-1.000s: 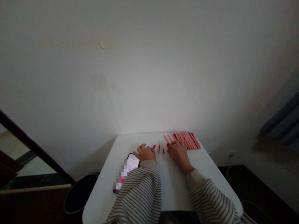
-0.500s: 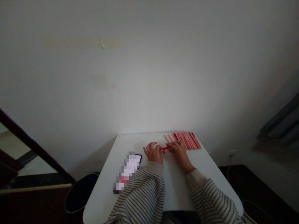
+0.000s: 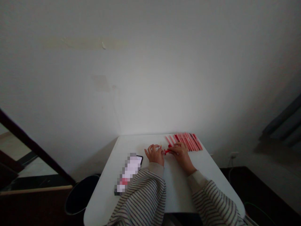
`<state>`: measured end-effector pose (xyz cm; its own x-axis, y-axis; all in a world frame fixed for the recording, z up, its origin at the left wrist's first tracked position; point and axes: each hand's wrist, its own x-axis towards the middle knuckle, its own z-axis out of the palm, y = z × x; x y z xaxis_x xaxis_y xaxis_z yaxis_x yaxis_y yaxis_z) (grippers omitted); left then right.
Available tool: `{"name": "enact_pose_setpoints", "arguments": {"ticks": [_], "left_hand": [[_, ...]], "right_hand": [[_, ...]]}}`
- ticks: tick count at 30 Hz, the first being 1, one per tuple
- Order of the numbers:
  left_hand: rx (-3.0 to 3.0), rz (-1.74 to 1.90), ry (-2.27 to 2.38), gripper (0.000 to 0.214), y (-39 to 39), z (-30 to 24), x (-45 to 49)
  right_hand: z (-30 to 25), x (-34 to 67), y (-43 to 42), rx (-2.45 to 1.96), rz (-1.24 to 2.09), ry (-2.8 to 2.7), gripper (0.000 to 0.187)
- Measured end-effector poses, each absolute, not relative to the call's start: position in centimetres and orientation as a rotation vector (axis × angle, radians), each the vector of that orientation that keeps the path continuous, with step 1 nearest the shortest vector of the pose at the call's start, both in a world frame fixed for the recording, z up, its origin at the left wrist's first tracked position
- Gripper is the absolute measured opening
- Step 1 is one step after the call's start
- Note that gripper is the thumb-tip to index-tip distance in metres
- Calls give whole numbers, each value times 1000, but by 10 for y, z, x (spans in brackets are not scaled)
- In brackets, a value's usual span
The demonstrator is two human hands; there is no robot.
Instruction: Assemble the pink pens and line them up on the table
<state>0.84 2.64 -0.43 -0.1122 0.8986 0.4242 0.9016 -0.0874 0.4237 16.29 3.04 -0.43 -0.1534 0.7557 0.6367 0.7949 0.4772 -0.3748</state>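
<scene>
Above the white table, my two hands meet over a small red pen part, its exact shape hard to make out. My right hand is closed round its right end, and a rounded red bit shows above the fingertips. On the other side, my left hand pinches at the left end with thumb and forefinger, the other fingers curled. A thin orange-red tip pokes up beside the left forefinger. Just behind my right hand lies a row of slim pink and red pens, side by side.
A phone with a lit, blurred screen lies on the table left of my left forearm. The wall stands right behind the table. A dark bin is on the floor at left, and a socket with a cable at right.
The red part has turned between my fingers: a rounded red bit now shows above the right fingertips, and the dark tip near my left fingers is gone from sight. Both hands barely moved.
</scene>
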Motion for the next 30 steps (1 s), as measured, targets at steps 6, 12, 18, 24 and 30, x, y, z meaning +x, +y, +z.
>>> {"name": "enact_pose_setpoints", "arguments": {"ticks": [6,12,18,24,30], "left_hand": [[-2029,-973,-2218,11,25,2,8],[-1949,-955,-2265,10,21,9,-2],[-1801,-824,-2365,14,23,14,-13],[-1800,-677,-2477,18,29,14,-17],[-1808,-640,-2520,21,30,14,-18]], "right_hand": [[-6,164,32,-1315,-66,-1906,16],[-4,164,29,-1329,-45,-1909,20],[-7,166,28,-1323,-33,-1926,18],[-8,166,28,-1360,-69,-1901,15],[-8,164,28,-1376,-86,-1916,17]]}}
